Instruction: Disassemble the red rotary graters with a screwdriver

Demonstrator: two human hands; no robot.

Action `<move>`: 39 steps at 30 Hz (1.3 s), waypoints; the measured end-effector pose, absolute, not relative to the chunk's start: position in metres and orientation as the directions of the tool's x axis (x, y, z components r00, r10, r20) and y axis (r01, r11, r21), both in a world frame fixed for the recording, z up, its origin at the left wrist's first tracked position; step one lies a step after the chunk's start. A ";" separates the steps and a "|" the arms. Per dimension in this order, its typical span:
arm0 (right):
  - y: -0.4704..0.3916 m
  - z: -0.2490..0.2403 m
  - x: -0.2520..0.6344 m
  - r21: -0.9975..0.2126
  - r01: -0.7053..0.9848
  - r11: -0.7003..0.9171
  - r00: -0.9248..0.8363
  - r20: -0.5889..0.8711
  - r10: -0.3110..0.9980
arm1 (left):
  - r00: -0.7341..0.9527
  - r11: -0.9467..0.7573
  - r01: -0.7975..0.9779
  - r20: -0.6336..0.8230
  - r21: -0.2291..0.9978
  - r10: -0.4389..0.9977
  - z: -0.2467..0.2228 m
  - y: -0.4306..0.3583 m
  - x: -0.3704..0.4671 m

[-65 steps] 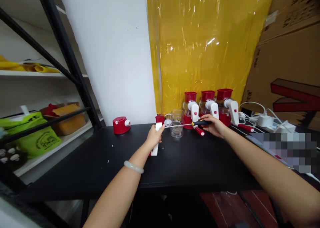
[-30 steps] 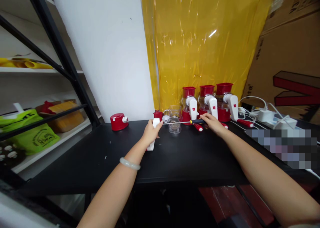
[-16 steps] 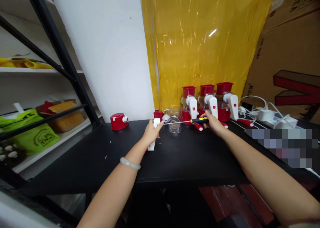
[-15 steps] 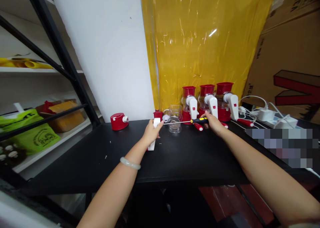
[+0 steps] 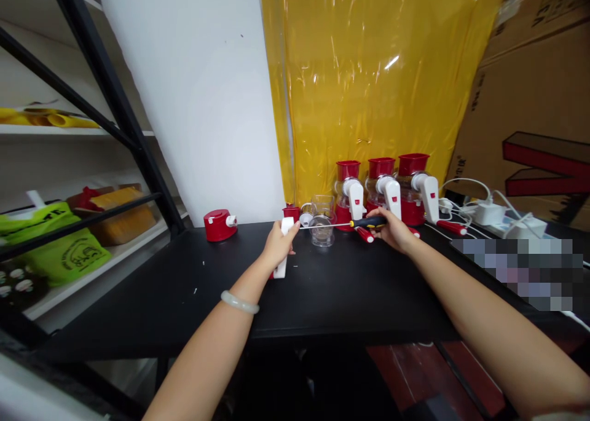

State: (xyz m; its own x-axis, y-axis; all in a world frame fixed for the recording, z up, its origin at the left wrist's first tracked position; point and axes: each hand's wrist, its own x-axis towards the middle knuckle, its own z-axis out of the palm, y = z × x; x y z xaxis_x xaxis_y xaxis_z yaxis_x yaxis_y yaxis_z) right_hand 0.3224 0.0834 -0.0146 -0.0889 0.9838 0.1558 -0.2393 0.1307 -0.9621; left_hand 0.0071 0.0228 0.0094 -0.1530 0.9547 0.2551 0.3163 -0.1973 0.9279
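Observation:
My left hand (image 5: 279, 243) is closed around a white crank handle (image 5: 281, 267), held upright over the black table. In my right hand (image 5: 389, 229) is a screwdriver (image 5: 364, 222) with a black and yellow grip, gripped by the fingers. Its thin shaft lies level and points left, the tip reaching the crank handle by my left thumb. Behind the shaft stands a clear plastic housing (image 5: 322, 232), with a small round white part (image 5: 305, 215) and a red hopper piece (image 5: 290, 212) beside it. The screw, if any, is hidden.
Three red and white rotary graters (image 5: 391, 193) stand in a row at the back right. A red base (image 5: 220, 225) sits at the left of the black table (image 5: 152, 304). White chargers and cables (image 5: 491, 212) lie at the right. Shelves (image 5: 120, 243) stand on the left.
The fingers of my right hand have shifted on the screwdriver grip, opening out slightly. My left hand and the crank handle stay almost in place.

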 end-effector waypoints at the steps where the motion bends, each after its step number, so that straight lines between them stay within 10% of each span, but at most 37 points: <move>1: 0.086 -0.017 0.323 -0.976 -0.172 0.135 -0.062 0.148 0.987 | -0.154 -0.195 0.317 0.253 0.928 0.955 0.009 0.023 0.007; 5: 0.091 -0.022 0.323 -0.967 0.072 0.245 -0.038 0.243 0.969 | -0.155 -0.187 0.319 0.246 0.929 0.957 0.009 0.023 0.006; 16: 0.076 -0.011 0.321 -0.937 -0.317 0.150 -0.132 0.200 0.971 | -0.155 -0.185 0.303 0.240 0.935 0.958 0.011 0.021 0.008; 24: 0.089 -0.023 0.321 -0.960 0.133 0.248 -0.081 0.239 0.968 | -0.169 -0.183 0.295 0.240 0.938 0.956 0.013 0.021 0.008; 32: 0.077 -0.015 0.322 -0.957 -0.219 0.191 -0.136 0.224 0.965 | -0.167 -0.185 0.284 0.239 0.941 0.957 0.012 0.021 0.008; 39: 0.087 -0.019 0.322 -0.979 -0.127 0.159 -0.097 0.172 0.980 | -0.157 -0.181 0.284 0.232 0.942 0.960 0.014 0.020 0.009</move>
